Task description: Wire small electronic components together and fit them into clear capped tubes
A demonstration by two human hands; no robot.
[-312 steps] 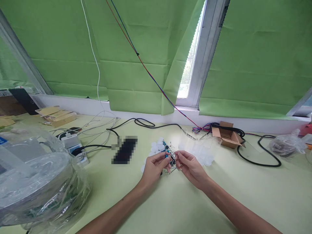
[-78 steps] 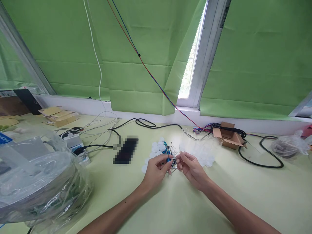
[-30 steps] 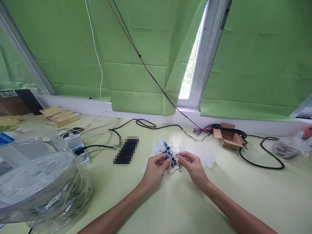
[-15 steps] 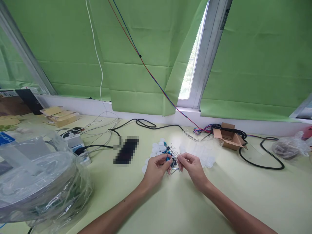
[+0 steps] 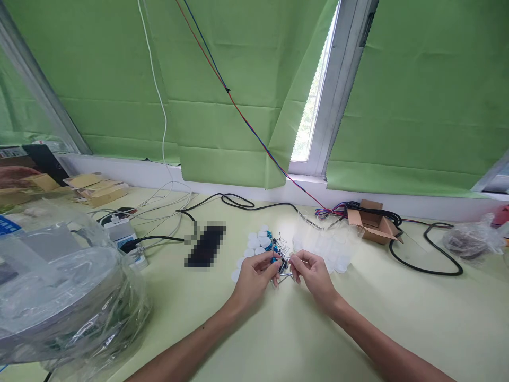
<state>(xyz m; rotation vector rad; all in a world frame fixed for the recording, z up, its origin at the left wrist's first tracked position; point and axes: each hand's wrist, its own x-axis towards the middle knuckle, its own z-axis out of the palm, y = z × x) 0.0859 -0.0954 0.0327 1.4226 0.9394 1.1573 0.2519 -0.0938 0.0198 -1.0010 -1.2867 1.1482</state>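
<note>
A thin metal rod (image 5: 283, 258) was pinched by the left hand (image 5: 253, 272) and the right hand (image 5: 314, 270), its long axis held crosswise (nearly level) between them.

Left forearm (image 5: 186, 342): bare, slanting up and inward from the bottom edge
Left wrist (image 5: 234, 306): nearly straight
Left hand (image 5: 253, 276): back upward, thumb and index finger pinched together, other fingers curled beneath
Right forearm (image 5: 382, 332): bare, angled up and inward, mirroring the left
Right wrist (image 5: 336, 302): nearly straight
Right hand (image 5: 313, 269): thumb and index finger pinched, remaining fingers tucked below
Fingertips: facing each other, near but apart
</note>
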